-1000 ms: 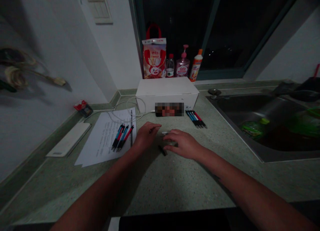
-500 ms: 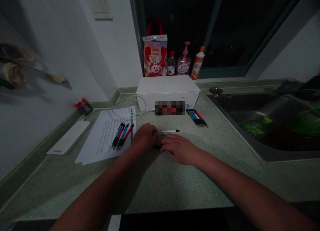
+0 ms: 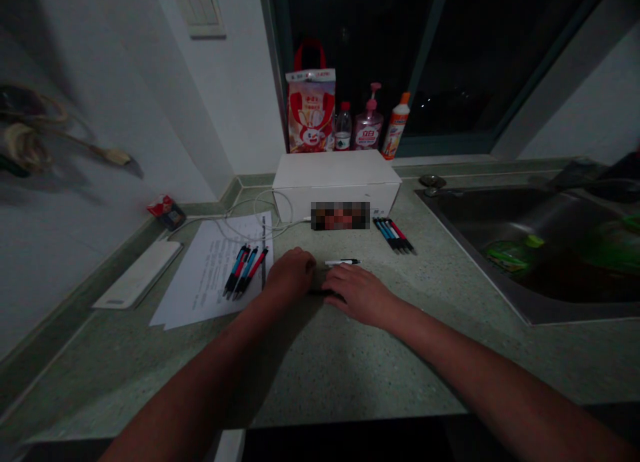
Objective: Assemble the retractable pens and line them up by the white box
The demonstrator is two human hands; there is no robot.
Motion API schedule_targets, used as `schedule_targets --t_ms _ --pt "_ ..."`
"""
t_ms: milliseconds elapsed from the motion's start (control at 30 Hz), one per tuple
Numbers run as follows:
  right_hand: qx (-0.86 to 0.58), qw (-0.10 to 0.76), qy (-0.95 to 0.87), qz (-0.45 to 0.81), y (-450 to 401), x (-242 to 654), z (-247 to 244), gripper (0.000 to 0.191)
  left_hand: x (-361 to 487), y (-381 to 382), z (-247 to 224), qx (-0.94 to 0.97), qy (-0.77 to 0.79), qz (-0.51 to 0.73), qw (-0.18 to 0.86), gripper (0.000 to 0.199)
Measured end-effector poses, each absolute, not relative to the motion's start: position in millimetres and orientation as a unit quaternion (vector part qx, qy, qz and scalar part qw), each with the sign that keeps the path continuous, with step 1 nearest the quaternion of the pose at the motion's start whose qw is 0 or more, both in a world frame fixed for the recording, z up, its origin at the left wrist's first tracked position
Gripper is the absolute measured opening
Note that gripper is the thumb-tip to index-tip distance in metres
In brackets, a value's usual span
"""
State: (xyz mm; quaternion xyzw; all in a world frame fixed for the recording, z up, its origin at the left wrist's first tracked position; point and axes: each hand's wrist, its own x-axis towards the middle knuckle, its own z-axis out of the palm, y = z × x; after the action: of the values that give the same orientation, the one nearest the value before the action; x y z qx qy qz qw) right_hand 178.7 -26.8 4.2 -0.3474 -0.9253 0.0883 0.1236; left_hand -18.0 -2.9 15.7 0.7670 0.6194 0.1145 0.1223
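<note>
My left hand (image 3: 291,273) rests low over the counter with its fingers curled closed. My right hand (image 3: 361,294) faces it from the right, thumb below and bent fingers above. A thin dark object (image 3: 318,291) shows in the narrow gap between the fingertips of both hands; its kind and most of its length are hidden. Just beyond the right fingers lies a white and black pen (image 3: 343,262). Several red, blue and black pens (image 3: 245,273) lie on printed paper sheets (image 3: 205,275) left of my left hand. Another row of pens (image 3: 395,236) sits farther right.
Behind the hands stands a white box (image 3: 335,170), with a blurred-out patch (image 3: 341,216) at its front and a white cable (image 3: 245,234) running left. A sink (image 3: 520,312) takes up the right. A white flat slab (image 3: 140,275) and small red carton (image 3: 167,212) lie left.
My right hand has shifted very slightly to the right, and the thin dark object shows more plainly between the hands. The pens and papers stay where they were.
</note>
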Motion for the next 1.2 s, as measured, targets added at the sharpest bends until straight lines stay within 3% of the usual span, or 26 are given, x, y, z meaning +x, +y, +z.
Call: schedule_targets --t_ms 133,333,500,833,1200 --pt "-0.367 0.125 -0.918 0.078 -25 177 5 0.008 -17 -1 14 0.745 0.628 0.177 0.138 0.016" --pt "-0.472 0.22 -0.85 0.079 -16 191 10 0.011 -14 3 13 0.665 0.579 0.355 0.311 0.006" --pt "-0.486 0.273 -0.827 0.077 -12 201 12 0.01 -11 0 12 0.653 0.53 0.382 0.383 0.009" --pt "-0.472 0.301 -0.824 0.089 -13 202 13 0.006 -9 0 16 0.645 0.532 0.365 0.409 0.01" --pt "-0.48 0.377 -0.753 0.248 -10 199 3 0.017 -5 -5 15 0.633 0.533 0.398 0.395 0.012"
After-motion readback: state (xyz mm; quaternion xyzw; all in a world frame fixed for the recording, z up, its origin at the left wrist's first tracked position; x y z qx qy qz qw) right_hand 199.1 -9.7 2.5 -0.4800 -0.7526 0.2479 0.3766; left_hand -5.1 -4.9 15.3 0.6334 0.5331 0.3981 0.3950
